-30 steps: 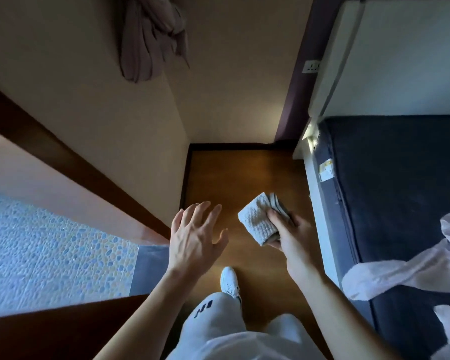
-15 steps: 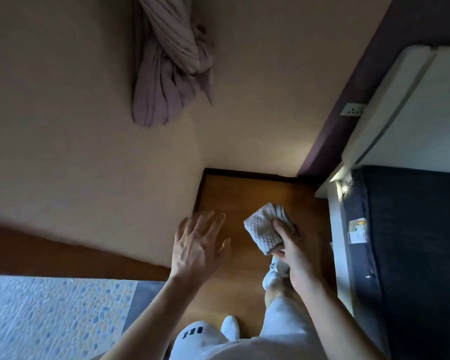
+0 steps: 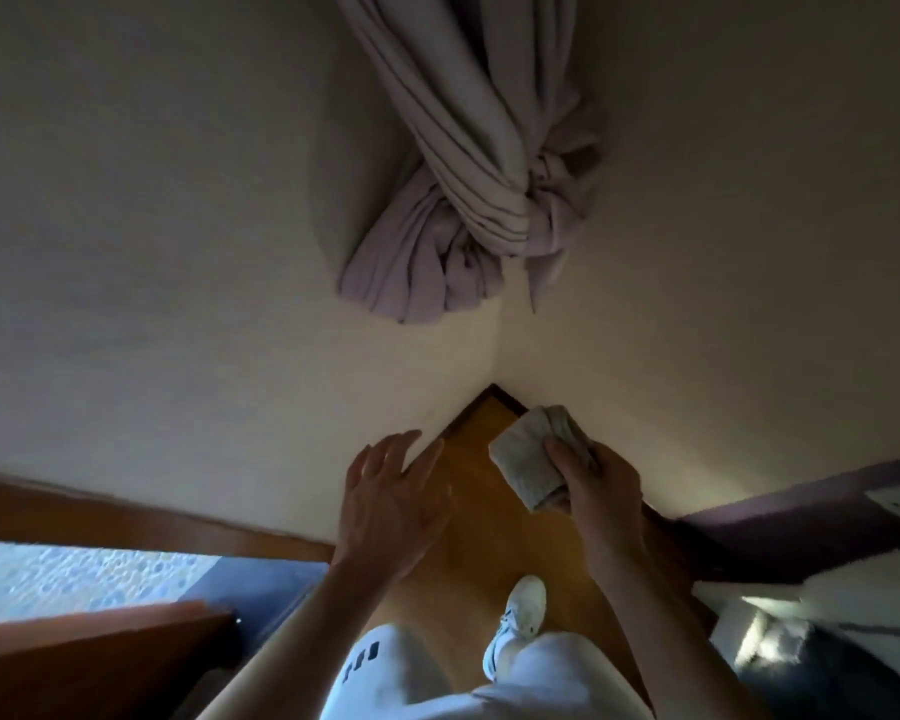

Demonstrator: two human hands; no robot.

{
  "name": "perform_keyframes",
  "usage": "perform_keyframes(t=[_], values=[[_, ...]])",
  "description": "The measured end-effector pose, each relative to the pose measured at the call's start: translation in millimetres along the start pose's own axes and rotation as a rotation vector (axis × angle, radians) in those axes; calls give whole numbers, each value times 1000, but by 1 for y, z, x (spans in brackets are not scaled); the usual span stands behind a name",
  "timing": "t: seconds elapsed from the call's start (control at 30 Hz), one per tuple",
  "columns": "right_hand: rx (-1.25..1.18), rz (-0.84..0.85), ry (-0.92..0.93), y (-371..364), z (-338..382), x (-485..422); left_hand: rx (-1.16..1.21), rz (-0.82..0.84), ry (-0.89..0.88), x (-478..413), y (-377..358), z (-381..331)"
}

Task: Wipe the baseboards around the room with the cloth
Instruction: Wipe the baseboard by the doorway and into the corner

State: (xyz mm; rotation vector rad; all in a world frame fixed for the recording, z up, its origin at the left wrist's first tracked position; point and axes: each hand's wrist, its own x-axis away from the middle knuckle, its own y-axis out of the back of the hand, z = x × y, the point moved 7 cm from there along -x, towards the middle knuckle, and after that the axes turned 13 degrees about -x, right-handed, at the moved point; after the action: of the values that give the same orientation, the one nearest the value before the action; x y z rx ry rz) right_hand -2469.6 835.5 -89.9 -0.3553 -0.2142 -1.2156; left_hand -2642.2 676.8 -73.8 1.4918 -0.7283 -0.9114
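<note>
Cloth (image 3: pixel 526 459) is sitting folded in the curled fingers of right hand (image 3: pixel 601 483), lower centre of frame, just beside dark baseboard (image 3: pixel 513 400) at the wall corner. Left hand (image 3: pixel 385 493) is hovering spread-fingered, holding nothing. Knotted curtain (image 3: pixel 479 200) is hanging top centre.

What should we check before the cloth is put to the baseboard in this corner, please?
1. Cloth gripped by the right hand: ok.
2. Left hand free, fingers spread: ok.
3. Corner baseboard in view, nothing in front of it: ok.
4. Cloth touching the baseboard: cannot tell; they overlap in this view.
5. Knotted curtain hangs above the baseboard, clear of it: ok.
6. Dirt on the baseboard: cannot tell, too dim.
</note>
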Motion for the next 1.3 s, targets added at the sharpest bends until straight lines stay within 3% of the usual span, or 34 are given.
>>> perform_keyframes(t=[0.2, 0.5, 0.67, 0.83, 1.03, 1.3], values=[[49, 219, -125, -47, -5, -46, -33, 63, 298, 12, -1, 14], [-36, 523, -453, -120, -46, 12, -35, 128, 659, 116, 9, 53], [20, 648, -486, -134, -67, 40, -41, 147, 754, 173, 0, 59], [112, 639, -501, -148, -106, 46, -7, 162, 799, 202, -23, 61], [203, 716, -559, -171, -195, 23, 8, 144, 866, 213, -113, 79], [343, 790, -531, -197, -413, -69, -21, 184, 933, 229, -340, 115]])
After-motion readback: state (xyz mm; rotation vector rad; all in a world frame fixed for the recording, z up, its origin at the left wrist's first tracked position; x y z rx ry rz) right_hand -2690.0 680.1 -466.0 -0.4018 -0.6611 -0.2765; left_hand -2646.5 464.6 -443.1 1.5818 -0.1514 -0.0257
